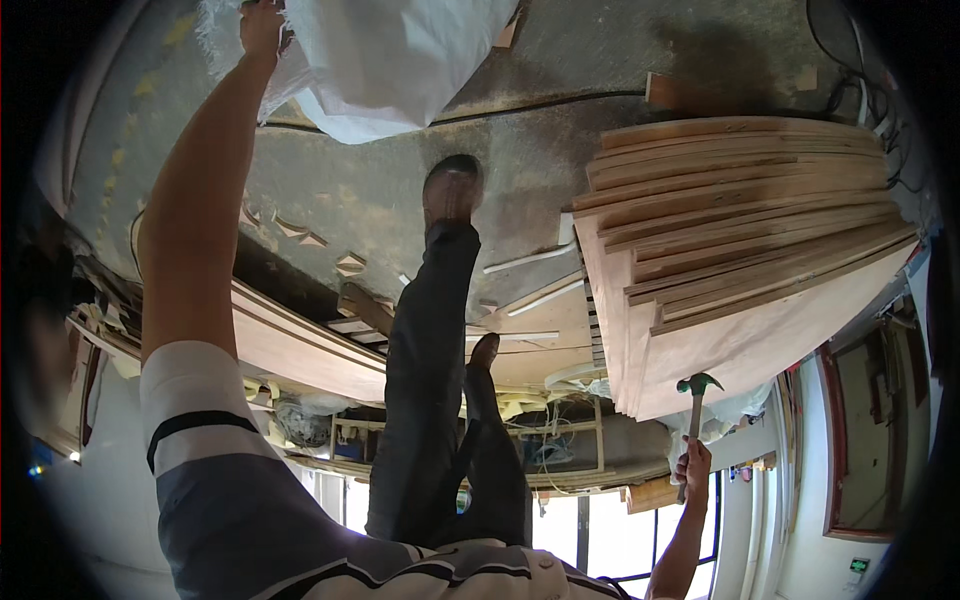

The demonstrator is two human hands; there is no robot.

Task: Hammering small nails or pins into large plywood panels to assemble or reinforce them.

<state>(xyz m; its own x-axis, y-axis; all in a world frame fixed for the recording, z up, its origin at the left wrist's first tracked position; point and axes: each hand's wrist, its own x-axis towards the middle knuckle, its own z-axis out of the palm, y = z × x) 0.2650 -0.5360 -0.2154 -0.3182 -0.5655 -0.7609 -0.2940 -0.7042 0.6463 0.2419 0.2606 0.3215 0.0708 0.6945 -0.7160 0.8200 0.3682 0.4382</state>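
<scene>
The big stack of plywood boards point(740, 230) lies on the dusty floor point(400, 190), apparently untouched, so any nailing looks not yet begun. The white sack point(390, 60) is gripped at its edge by the left hand point(262, 28), fingers closed. The right hand point(692, 465) is wrapped around a hammer point(695, 400), raised beside the stack.

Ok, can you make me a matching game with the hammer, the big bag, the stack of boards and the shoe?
Things:
1. hammer
2. white bag
3. stack of boards
4. dark shoe

Places:
A. planted on the dusty floor
B. gripped by the right hand
C. piled at the right side
D. grabbed by the left hand at the top

Pairs: 1-B, 2-D, 3-C, 4-A
</scene>
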